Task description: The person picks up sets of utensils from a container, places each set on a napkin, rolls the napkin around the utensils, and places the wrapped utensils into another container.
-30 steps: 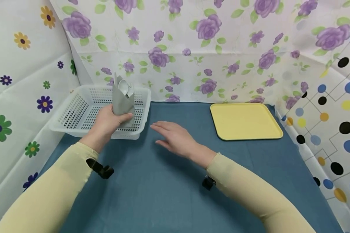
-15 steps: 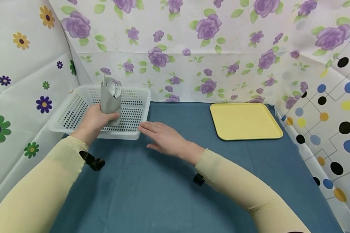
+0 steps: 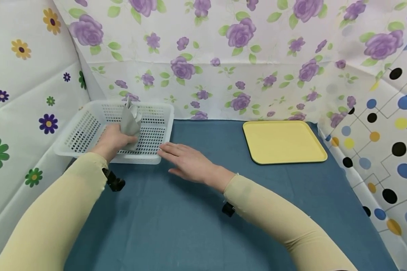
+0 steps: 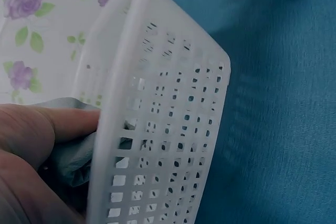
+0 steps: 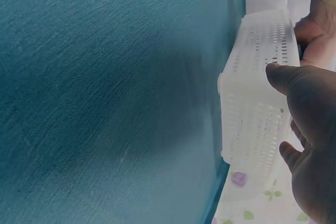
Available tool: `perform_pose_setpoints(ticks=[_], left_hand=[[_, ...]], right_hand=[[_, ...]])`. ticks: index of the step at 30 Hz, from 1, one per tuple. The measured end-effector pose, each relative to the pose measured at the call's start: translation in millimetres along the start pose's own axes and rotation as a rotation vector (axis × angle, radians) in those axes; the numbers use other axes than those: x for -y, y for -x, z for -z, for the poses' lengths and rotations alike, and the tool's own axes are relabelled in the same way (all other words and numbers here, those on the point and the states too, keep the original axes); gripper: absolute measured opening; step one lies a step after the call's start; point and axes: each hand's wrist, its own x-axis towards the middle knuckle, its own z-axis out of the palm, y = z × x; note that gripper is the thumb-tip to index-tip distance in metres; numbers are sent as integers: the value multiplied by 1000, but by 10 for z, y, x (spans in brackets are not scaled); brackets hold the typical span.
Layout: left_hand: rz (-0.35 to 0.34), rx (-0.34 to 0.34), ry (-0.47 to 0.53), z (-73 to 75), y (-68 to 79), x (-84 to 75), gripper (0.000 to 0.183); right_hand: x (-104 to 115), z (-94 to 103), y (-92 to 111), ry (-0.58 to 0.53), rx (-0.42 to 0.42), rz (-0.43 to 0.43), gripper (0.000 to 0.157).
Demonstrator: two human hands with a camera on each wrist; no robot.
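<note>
My left hand [image 3: 112,140] grips a grey cutlery pouch [image 3: 130,126], with the tops of a white spoon and other cutlery [image 3: 135,110] sticking out of it. Hand and pouch are inside the white slotted basket [image 3: 156,160], low and left of its middle. In the left wrist view the thumb and fingers [image 4: 73,123] wrap the grey pouch [image 4: 79,156] behind the basket's rim [image 4: 113,93]. My right hand [image 3: 190,162] has its fingers straight, their tips right at the basket's front right corner. It holds nothing.
A yellow tray [image 3: 285,143] lies at the back right of the blue cloth [image 3: 196,226]. Flowered sheeting [image 3: 210,45] hangs behind, with patterned sheets [image 3: 376,150] along both sides. The basket stands close to the left sheet.
The left hand has carried the pouch left, then down into the basket, where it now tilts. The right hand has moved left to the basket's corner.
</note>
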Motion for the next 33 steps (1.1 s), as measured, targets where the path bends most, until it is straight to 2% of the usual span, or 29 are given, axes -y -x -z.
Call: perform_pose_setpoints(ticks=[8,15,20,29,33], left_hand=[[62,18,-136,-106,-157,6,71],[57,44,-190,-192,-223,-4,74],[70,68,-243,-251,-255,-30,68],[111,124,-267,-324,-357,-50,66],[134,130,-244,-376,-386,-84,67]], right_hand=[[36,-9,-19,0,0,1,75],[65,-3,-22,-9,13,-1,74],[69,2,-17,7,27,-12,74],[68,30,-16,17,36,-19,74],[60,56,-4,13,40,-26,74]])
